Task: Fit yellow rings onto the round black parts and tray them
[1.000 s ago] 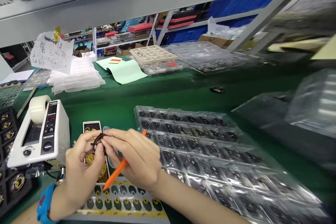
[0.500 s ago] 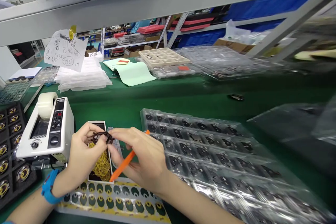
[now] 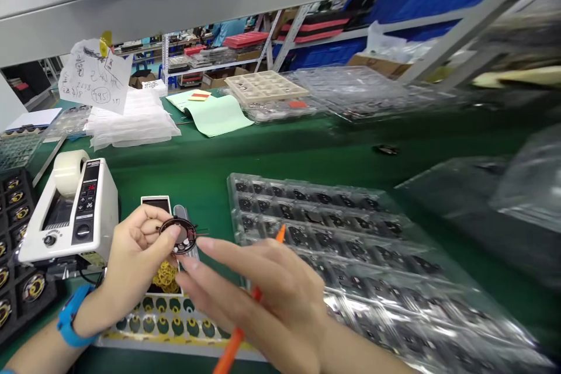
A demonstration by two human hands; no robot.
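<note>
My left hand (image 3: 142,251), with a blue watch on the wrist, pinches a dark round ring-shaped part (image 3: 179,236) that faces the camera. Close to the ring's right side is my right hand (image 3: 263,298), slightly blurred, with an orange stick-like tool (image 3: 234,342) held in it. Its index fingertip is near the ring's edge; whether they touch is unclear. Below the ring, a white box (image 3: 155,200) holds yellow loops (image 3: 165,277), partly hidden by my left hand. A sheet of round stickers (image 3: 153,339) lies under both hands.
A tape dispenser (image 3: 72,216) stands left, beside a black tray of round parts (image 3: 26,248). Clear compartment trays with dark parts (image 3: 333,234) spread across the right. Papers (image 3: 219,114) and a beige divided tray (image 3: 265,86) lie at the back under a grey shelf beam (image 3: 219,0).
The ring has turned from edge-on to face the camera. My right hand has moved right and nearer the camera, its fingers now more extended, with the orange tool.
</note>
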